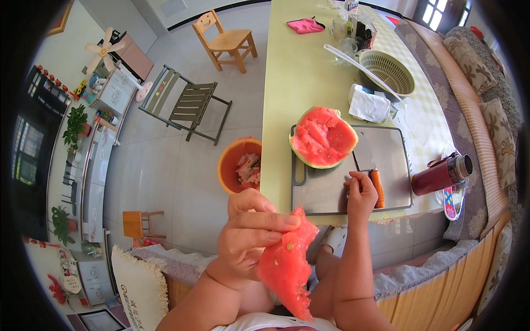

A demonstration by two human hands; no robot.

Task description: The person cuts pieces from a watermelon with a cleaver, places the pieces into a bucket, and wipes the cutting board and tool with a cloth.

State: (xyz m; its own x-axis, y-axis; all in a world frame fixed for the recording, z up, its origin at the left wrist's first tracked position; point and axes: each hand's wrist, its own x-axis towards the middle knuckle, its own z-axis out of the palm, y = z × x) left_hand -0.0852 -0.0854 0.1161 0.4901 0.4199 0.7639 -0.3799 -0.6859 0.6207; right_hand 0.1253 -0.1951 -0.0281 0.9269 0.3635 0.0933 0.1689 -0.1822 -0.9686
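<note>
In the near middle my left hand [245, 237] is closed on a torn piece of watermelon [287, 265], red flesh with a few pale seeds, held up off the table between thumb and fingers. My right hand [361, 196] is over the near part of the cutting board [320, 190], its fingers curled together; whatever they may hold is hidden. Just right of those fingers lies a knife with an orange handle [377, 188]. A cut watermelon half [324, 138], its flesh partly scooped out, sits at the board's far left corner.
An orange bin [223, 168] with scraps stands left of the table. Beyond the board are white tissues [369, 105], a green colander [389, 71] and a long white-handled utensil [353, 63]. A maroon flask [439, 175] stands at the right. A folding chair [190, 102] is on the floor.
</note>
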